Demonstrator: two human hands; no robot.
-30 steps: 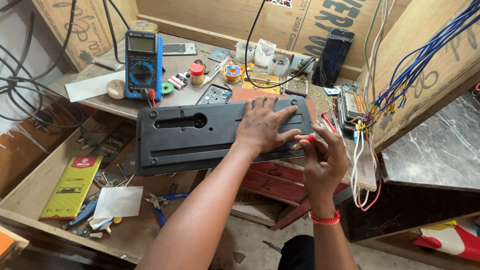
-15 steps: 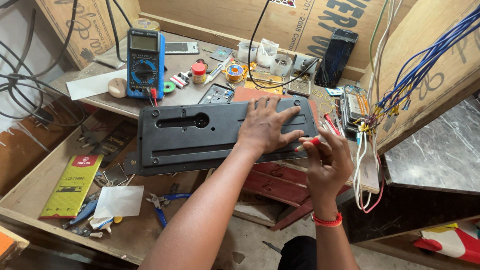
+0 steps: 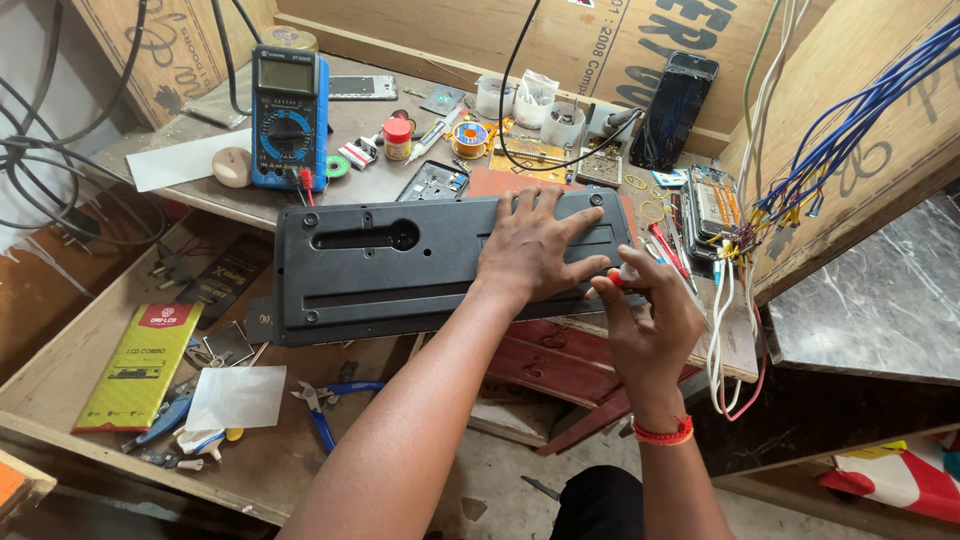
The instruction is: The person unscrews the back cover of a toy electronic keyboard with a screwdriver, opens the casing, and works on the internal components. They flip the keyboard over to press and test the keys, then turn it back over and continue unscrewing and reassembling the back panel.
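A long black plastic panel (image 3: 380,268) lies face down across the front edge of the wooden workbench (image 3: 200,190). My left hand (image 3: 535,250) presses flat on the panel's right half, fingers spread. My right hand (image 3: 645,325) is at the panel's right front corner, fingers closed around a small screwdriver (image 3: 622,276) with a red and white handle, its tip down at the panel's edge. A red band sits on my right wrist.
A blue multimeter (image 3: 288,115), solder spool (image 3: 468,138), small pots, a black phone (image 3: 675,110) and circuit boards crowd the bench. Blue and white wires (image 3: 800,180) hang at right. On the lower shelf lie a yellow-green box (image 3: 140,365), blue-handled pliers (image 3: 325,405) and paper.
My right hand has shifted slightly on the screwdriver at the panel's corner. The left hand and the panel stay where they were.
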